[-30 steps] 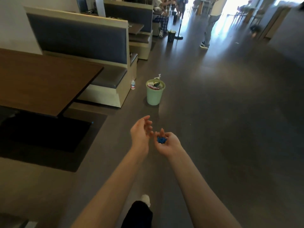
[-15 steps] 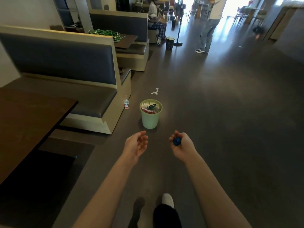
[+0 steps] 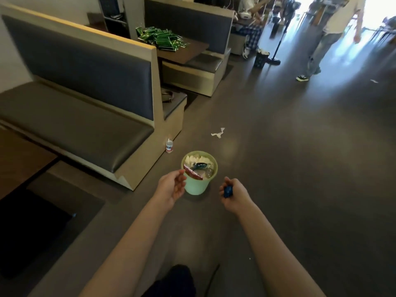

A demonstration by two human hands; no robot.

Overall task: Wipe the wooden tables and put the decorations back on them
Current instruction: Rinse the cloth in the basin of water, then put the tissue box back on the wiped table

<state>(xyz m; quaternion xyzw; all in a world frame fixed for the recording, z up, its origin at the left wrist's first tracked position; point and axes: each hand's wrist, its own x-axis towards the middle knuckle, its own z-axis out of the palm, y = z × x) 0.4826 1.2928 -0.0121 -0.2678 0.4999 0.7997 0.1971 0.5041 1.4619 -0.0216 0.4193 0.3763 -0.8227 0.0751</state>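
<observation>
— What's the room like?
— Dark grey floor, glossy where daylight floods in at the far right.
— Furniture?
— Two booths along the left, grey padded backs in beige frames. A pale wall behind. A stand far off.

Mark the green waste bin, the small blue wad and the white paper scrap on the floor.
Pale green plastic waste bin point(image 3: 196, 186): head view, front wall.
Small crumpled blue wad point(image 3: 227, 191): head view, its exposed middle, in the right hand.
White paper scrap point(image 3: 218, 133): head view, its centre.
</observation>
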